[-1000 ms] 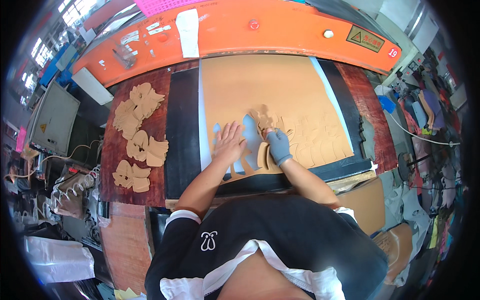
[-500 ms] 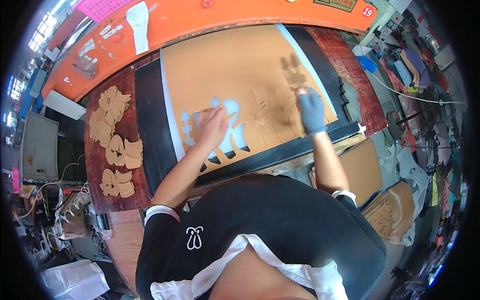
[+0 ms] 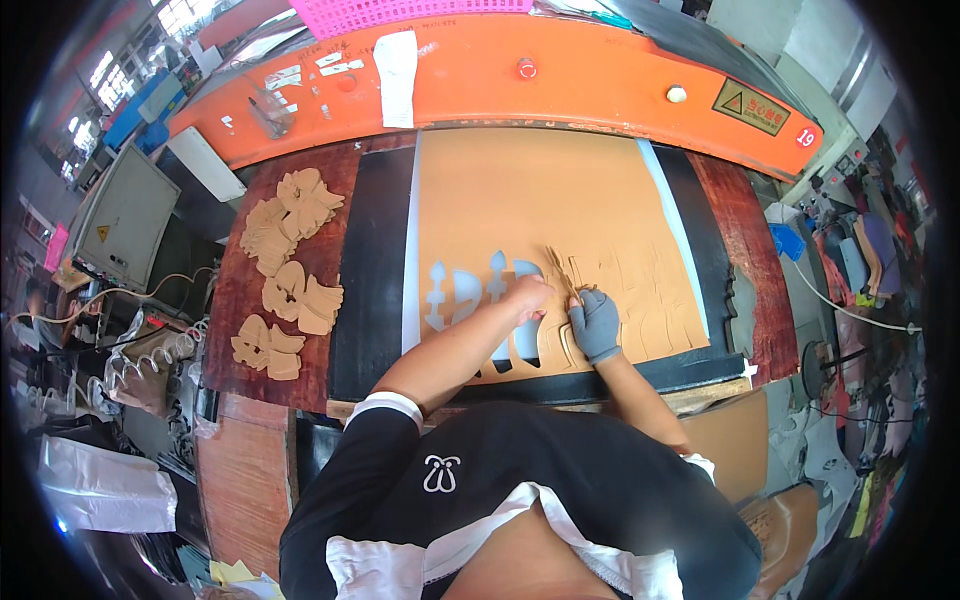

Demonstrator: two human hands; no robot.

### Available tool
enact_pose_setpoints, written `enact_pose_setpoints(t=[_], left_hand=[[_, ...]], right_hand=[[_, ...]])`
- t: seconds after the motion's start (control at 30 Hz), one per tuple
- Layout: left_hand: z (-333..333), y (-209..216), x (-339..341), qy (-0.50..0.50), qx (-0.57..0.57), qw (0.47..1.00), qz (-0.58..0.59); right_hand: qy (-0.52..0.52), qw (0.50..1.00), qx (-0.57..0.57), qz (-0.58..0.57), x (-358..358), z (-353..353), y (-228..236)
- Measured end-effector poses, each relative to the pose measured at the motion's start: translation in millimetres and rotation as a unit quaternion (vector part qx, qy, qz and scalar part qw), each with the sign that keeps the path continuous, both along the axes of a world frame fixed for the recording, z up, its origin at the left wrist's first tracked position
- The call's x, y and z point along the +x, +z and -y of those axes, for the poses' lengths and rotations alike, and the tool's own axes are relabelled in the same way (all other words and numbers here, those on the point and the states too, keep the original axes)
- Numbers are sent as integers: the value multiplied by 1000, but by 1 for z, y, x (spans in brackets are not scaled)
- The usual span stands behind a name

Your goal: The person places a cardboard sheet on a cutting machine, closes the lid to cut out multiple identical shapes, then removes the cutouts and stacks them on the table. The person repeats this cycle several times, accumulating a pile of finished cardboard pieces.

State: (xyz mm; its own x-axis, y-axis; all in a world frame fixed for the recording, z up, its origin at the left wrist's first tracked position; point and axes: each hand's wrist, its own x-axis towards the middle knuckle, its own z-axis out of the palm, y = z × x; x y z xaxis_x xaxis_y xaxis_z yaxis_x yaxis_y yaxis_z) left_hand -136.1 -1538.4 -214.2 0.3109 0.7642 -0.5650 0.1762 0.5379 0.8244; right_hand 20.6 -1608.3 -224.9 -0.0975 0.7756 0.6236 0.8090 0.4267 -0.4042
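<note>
The large tan die-cut sheet [image 3: 540, 205] lay flat on the surface [image 3: 370, 260], a few near-left shapes already out as pale holes and stacked tan cut pieces [image 3: 285, 270] piled far left, while the bare left hand [image 3: 527, 297] and grey-gloved right hand [image 3: 596, 324] pinched a thin tan strip [image 3: 560, 272], most shapes rightward remaining.

Black-and-yellow warning label [image 3: 750, 106] and small red number tag [image 3: 806, 137] sitting on the orange machine housing [image 3: 600, 90]; white paper strip [image 3: 396, 62] hanging at its left; yellow triangle sticker [image 3: 102, 233] showing on the grey cabinet [image 3: 125, 215].

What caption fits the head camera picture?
Bare left hand and gloved right hand lift a cut piece from a tan sheet.
</note>
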Motion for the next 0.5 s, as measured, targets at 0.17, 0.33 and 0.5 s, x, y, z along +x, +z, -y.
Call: enact_pose_setpoints(t=[0.17,0.33,0.5], left_hand=[[5,0,-1,4,-44,989,140],[13,2,-3,17,-61,970,235],[21,1,-1,58,-30,975,214]], right_hand=[[26,997,-43,57,-7,-1,10],[14,995,-97,33,-8,-3,20],[-26,993,-111,13,-11,-7,10]])
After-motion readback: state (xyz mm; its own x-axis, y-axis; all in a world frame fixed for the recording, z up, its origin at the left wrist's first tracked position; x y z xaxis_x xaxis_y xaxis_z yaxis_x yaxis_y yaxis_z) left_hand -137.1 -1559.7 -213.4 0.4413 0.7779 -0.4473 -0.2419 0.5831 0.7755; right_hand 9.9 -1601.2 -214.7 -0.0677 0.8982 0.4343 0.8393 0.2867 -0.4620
